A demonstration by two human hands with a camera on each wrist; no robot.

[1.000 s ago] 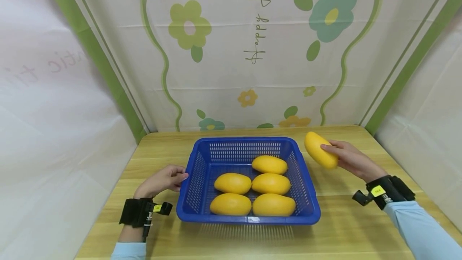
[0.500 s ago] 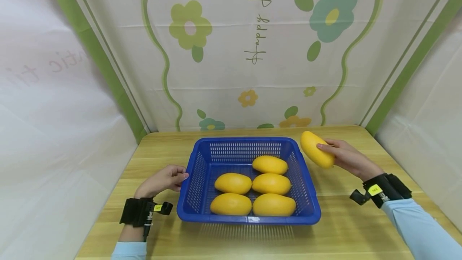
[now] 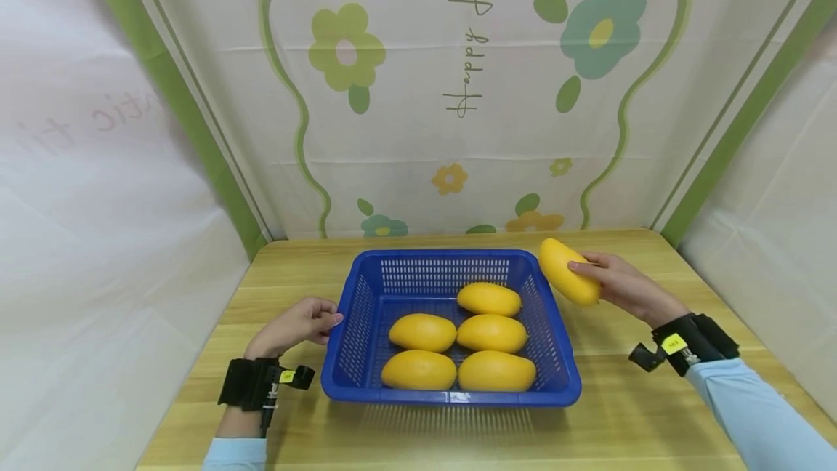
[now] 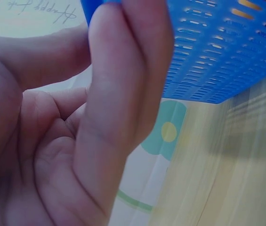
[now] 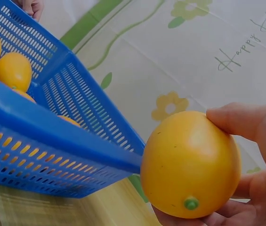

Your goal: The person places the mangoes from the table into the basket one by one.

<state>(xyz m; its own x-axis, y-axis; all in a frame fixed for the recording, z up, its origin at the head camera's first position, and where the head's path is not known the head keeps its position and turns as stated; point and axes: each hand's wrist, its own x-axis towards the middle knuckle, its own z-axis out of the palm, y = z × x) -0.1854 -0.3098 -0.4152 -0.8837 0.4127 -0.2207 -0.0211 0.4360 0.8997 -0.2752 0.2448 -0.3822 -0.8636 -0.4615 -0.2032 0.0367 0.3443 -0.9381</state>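
Note:
My right hand (image 3: pixel 631 288) holds a yellow mango (image 3: pixel 567 272) between thumb and fingers, beside the right rim of a blue plastic basket (image 3: pixel 451 399). In the right wrist view the held mango (image 5: pixel 189 165) shows its small green stem end toward the camera. With thumb and curled fingers my left hand (image 3: pixel 297 325) pinches the basket's left rim; in the left wrist view the fingers (image 4: pixel 118 80) hide most of that rim. Several mangoes lie in the basket: a column of them on the right, and a front-left mango (image 3: pixel 418 370) with another mango (image 3: pixel 423 332) behind it.
The basket stands on a light wooden table (image 3: pixel 294 260). Behind it hangs a white cloth (image 3: pixel 405 129) printed with flowers, and more white cloth (image 3: pixel 118 275) closes off both sides. Each wrist wears a black strap with a small camera (image 3: pixel 647 356).
My right hand has moved a little to the left with the mango, bringing it closer to the basket's right rim. My left hand and the basket have stayed in place.

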